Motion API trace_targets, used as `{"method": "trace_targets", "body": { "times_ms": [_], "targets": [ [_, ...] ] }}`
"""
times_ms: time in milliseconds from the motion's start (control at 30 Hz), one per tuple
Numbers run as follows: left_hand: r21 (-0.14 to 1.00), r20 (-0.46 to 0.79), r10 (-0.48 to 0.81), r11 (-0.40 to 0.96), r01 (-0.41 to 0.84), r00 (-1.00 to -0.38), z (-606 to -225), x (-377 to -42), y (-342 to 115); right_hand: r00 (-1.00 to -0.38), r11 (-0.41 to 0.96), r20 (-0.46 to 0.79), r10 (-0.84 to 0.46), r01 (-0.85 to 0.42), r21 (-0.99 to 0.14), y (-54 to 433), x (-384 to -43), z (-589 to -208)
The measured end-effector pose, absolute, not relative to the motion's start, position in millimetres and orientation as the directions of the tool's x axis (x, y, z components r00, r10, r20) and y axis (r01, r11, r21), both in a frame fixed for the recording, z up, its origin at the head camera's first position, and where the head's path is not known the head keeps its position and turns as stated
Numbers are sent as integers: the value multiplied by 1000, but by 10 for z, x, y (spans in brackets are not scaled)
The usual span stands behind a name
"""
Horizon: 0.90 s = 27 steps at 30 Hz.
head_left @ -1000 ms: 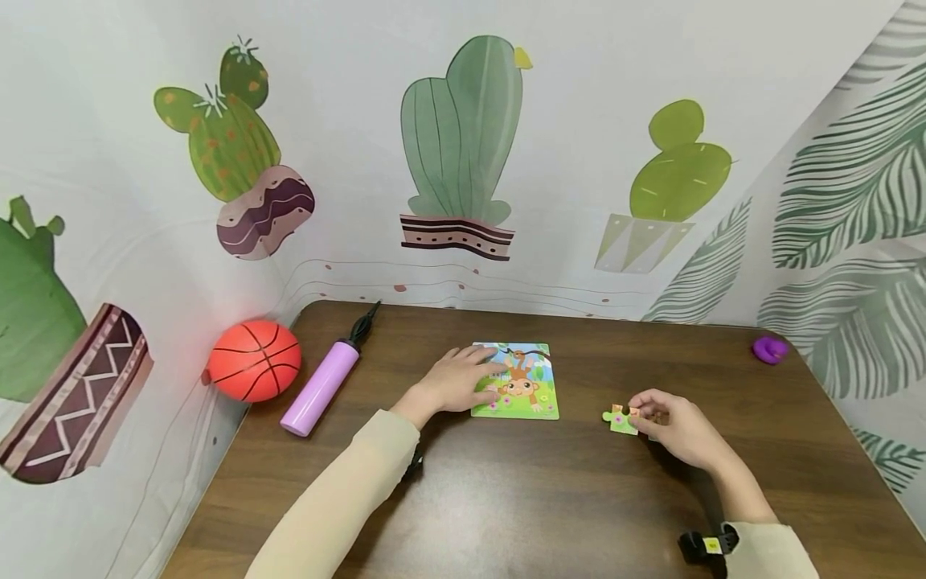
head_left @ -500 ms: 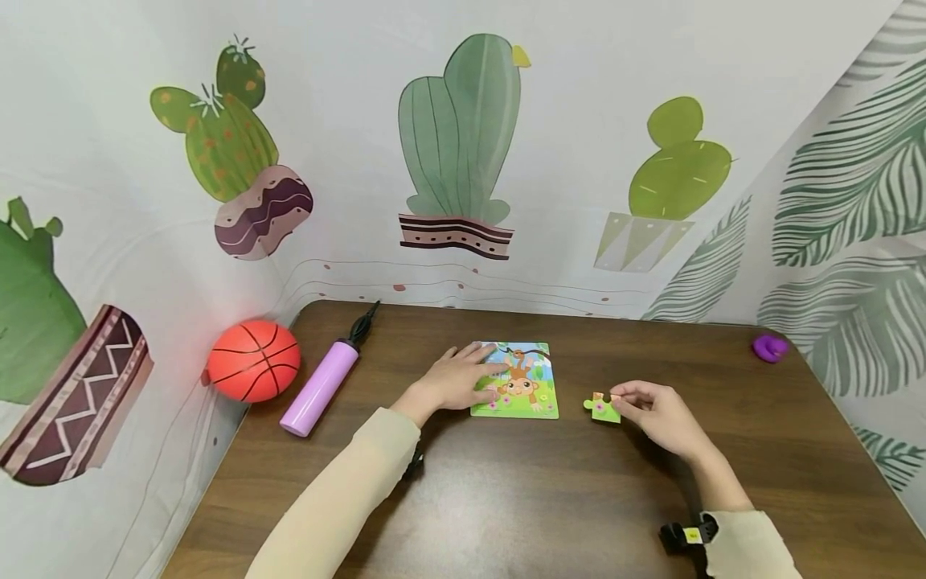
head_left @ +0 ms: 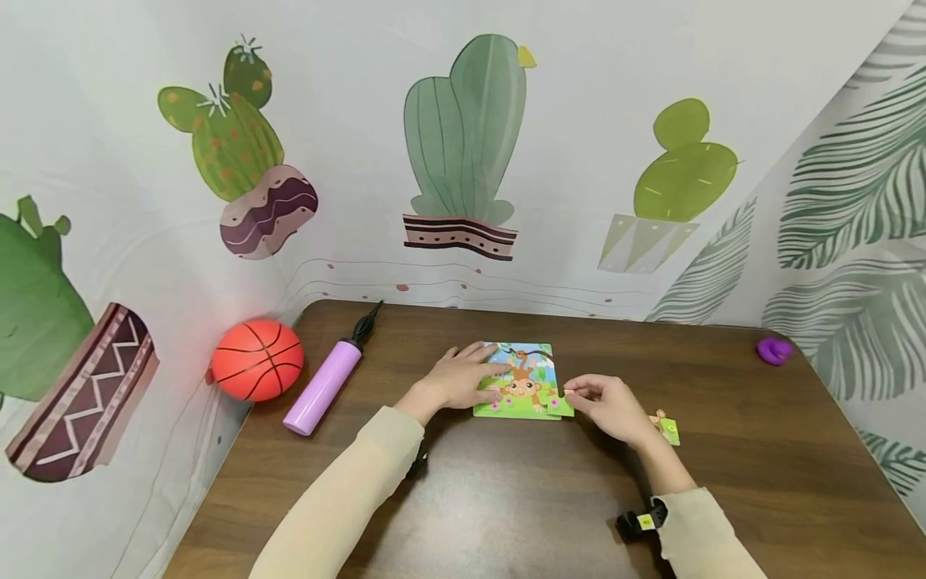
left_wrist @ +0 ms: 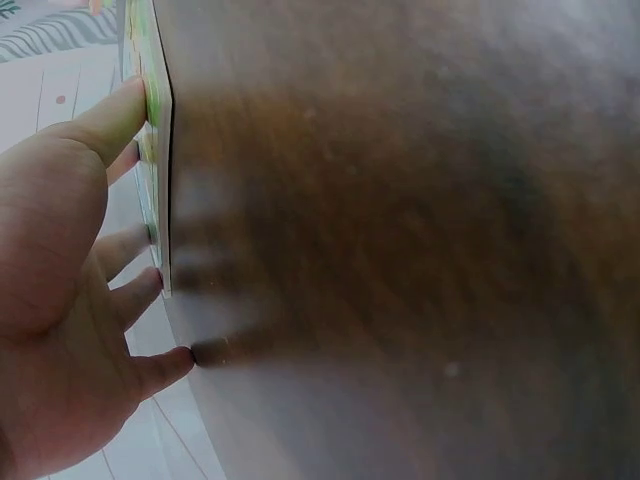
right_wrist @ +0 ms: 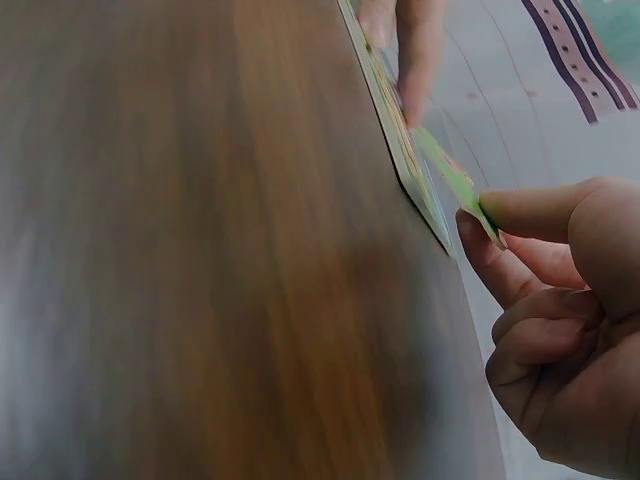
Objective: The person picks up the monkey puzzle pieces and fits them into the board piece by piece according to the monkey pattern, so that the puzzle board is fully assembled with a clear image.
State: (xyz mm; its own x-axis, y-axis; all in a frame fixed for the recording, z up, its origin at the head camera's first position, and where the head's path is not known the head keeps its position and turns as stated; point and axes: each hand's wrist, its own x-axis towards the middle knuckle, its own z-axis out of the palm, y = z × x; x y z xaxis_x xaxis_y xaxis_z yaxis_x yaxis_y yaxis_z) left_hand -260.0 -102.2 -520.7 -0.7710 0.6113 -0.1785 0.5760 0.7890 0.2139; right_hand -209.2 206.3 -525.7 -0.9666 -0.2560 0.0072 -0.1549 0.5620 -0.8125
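A square monkey jigsaw puzzle (head_left: 522,408) lies on the brown table. My left hand (head_left: 457,381) rests across its left side with fingers spread, and in the left wrist view the fingertips (left_wrist: 158,280) touch the board and table. My right hand (head_left: 609,406) pinches a green puzzle piece (head_left: 557,404) between thumb and fingers at the board's lower right corner. The right wrist view has this piece (right_wrist: 455,178) tilted just above the board's edge. Another loose puzzle piece (head_left: 669,429) lies on the table, partly hidden behind my right hand and wrist.
On the left lie a pink hand pump (head_left: 323,388) with a black nozzle and an orange basketball (head_left: 257,360) at the table's edge. A purple ring-like object (head_left: 774,351) sits at the far right corner. A cactus-printed cloth (head_left: 463,145) hangs behind the table (head_left: 492,498).
My right hand has carried the pinched piece leftward to the board's lower right corner, uncovering the other loose piece. The left hand has stayed on the puzzle.
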Motion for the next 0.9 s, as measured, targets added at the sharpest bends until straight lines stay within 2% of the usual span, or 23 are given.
{"method": "trace_targets", "body": {
  "times_ms": [400, 900],
  "targets": [
    [192, -185, 610, 792, 580, -771, -5215, -2607, -1007, -964, 543, -61, -260, -94, -834, 1651, -2187, -5280],
    [220, -184, 615, 786, 578, -766, -5208, -2619, -1027, -959, 505, -129, -253, -17, -863, 1406, -2259, -5298]
  ]
}}
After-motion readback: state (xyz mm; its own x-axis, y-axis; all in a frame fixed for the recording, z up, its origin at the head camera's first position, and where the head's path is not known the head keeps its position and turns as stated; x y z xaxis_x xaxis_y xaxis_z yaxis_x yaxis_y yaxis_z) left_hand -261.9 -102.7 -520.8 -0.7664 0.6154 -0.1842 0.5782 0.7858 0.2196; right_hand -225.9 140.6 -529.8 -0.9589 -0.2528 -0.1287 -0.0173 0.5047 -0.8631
